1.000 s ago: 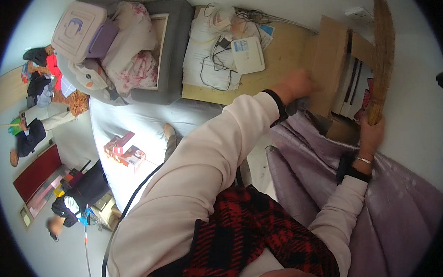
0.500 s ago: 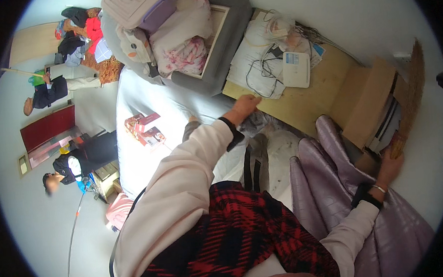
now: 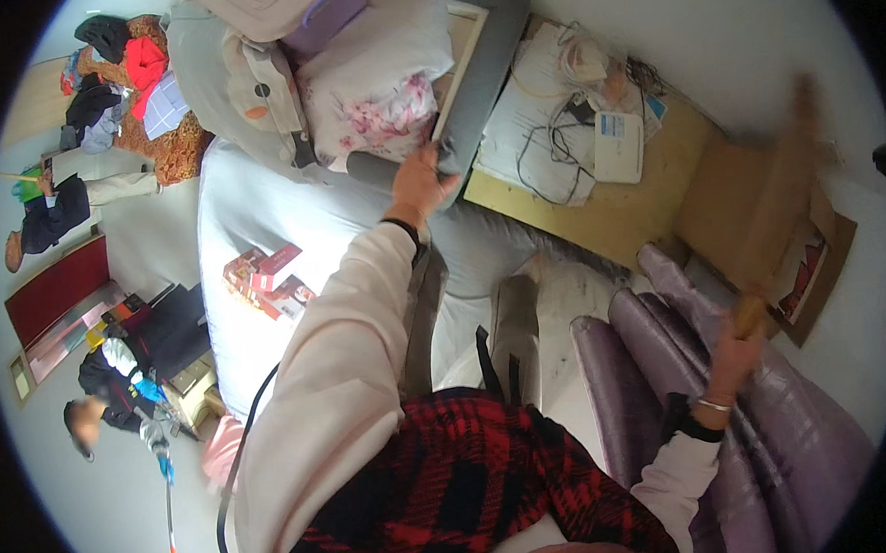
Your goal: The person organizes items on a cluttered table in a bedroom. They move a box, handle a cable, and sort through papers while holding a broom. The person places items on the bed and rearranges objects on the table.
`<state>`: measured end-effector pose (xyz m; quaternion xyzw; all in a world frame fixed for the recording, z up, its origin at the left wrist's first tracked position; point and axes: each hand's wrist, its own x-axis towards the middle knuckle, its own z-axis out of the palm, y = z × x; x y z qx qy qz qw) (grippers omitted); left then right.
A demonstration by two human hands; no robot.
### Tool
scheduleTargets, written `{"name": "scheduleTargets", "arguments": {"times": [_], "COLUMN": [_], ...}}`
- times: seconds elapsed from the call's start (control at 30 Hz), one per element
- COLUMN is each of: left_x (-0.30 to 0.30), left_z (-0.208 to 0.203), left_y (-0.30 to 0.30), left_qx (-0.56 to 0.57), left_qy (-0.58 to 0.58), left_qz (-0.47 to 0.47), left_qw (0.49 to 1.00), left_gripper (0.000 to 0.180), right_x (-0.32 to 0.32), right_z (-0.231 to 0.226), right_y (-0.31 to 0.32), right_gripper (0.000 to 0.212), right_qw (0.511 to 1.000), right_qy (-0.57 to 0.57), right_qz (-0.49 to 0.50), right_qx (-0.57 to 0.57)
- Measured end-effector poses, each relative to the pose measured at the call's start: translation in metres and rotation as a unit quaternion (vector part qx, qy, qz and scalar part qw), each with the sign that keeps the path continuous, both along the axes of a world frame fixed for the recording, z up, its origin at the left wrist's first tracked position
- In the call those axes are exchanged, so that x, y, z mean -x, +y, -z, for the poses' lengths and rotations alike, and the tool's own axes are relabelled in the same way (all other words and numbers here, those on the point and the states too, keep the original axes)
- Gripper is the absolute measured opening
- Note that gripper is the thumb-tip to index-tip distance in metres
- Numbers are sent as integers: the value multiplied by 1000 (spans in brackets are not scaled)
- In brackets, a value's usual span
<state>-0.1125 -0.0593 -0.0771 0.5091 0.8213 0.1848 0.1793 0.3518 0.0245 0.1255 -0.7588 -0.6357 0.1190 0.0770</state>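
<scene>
My right hand [image 3: 736,353] is closed around the handle of a straw hand broom [image 3: 775,199], which points upward and is smeared by motion. It is raised beside purple curtains [image 3: 618,367] and an open cardboard box [image 3: 823,267]. At the corner of a grey padded headboard [image 3: 484,94], my left hand [image 3: 422,185] grips the padded edge, its fingertips partly hidden. Just beyond that hand lies a floral pillow [image 3: 378,95]. To its right stands a yellowish wooden table [image 3: 650,216] bearing a white router [image 3: 619,147] and tangled black cables [image 3: 554,145].
A white-sheeted bed [image 3: 260,216] with red printed boxes [image 3: 265,283] spreads to the left. A lidded storage bin [image 3: 324,17] sits atop the bedding. Two people are farther left, one in blue gloves [image 3: 148,389] with a long pole [image 3: 170,521].
My left hand has moved from the table's edge leftward and up to the grey headboard corner. My right hand has swung the broom left and slightly down, and the whole view has shifted.
</scene>
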Motion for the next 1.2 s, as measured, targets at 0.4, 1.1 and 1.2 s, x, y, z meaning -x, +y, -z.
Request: {"name": "scheduleTargets", "arguments": {"times": [0.4,1.1,1.2], "left_x": [17,49,39], "left_z": [-33,-19,-22], "left_y": [-110,-94,-97], "left_qx": [26,2,19], "left_qy": [-240,-263,-251], "left_qz": [-12,-52,-42], "left_qw": [970,963,967], "left_gripper": [38,41,41], "right_x": [259,165,219], "right_z": [84,79,111], "right_y": [134,15,71], "right_gripper": [60,59,59], "right_qw": [943,968,949], "right_qy": [76,33,172], "right_qz": [-309,-213,-247], "right_qx": [100,130,89]}}
